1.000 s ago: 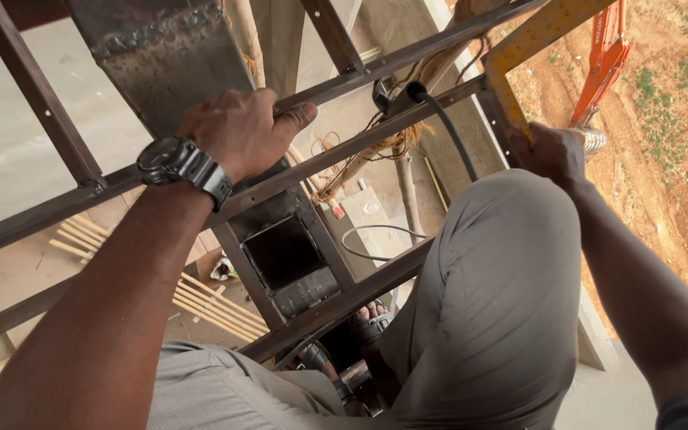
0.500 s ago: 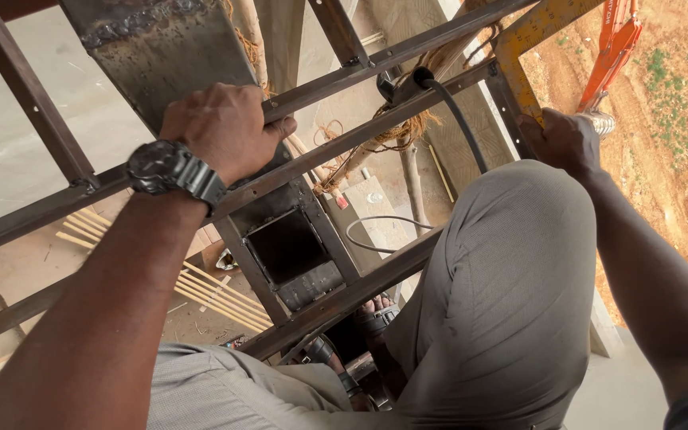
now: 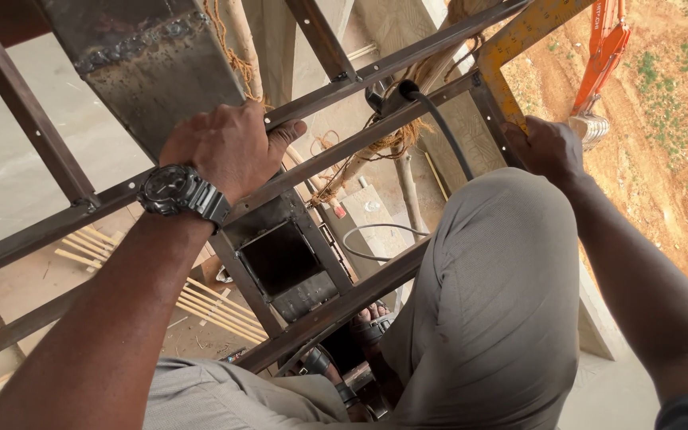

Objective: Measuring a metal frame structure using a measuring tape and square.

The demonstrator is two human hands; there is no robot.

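The left hand point(image 3: 228, 147) is wrapping its fingers point(image 3: 280, 131) tight over a dark steel rail point(image 3: 344, 84), thumb hidden beneath. Just beyond its knuckles, a welded plate point(image 3: 153, 64) is rising. Farther out, the right hand point(image 3: 547, 147) is clamping a yellow bar point(image 3: 511, 48), fingers curled behind it. Both grips look best kept full and firm, weight centred, with the cable point(image 3: 439, 135) left clear.

Far below, a pale concrete floor point(image 3: 17, 183) fills the nine o'clock side, lit by flat daylight, with a bundle of light wooden slats point(image 3: 201, 306) lying toward seven o'clock. At two o'clock bare reddish earth point(image 3: 662, 159) slopes away, and an orange excavator arm point(image 3: 603, 56) reaches down over it. A pale slab point(image 3: 599, 318), possibly a wall top, edges four o'clock.
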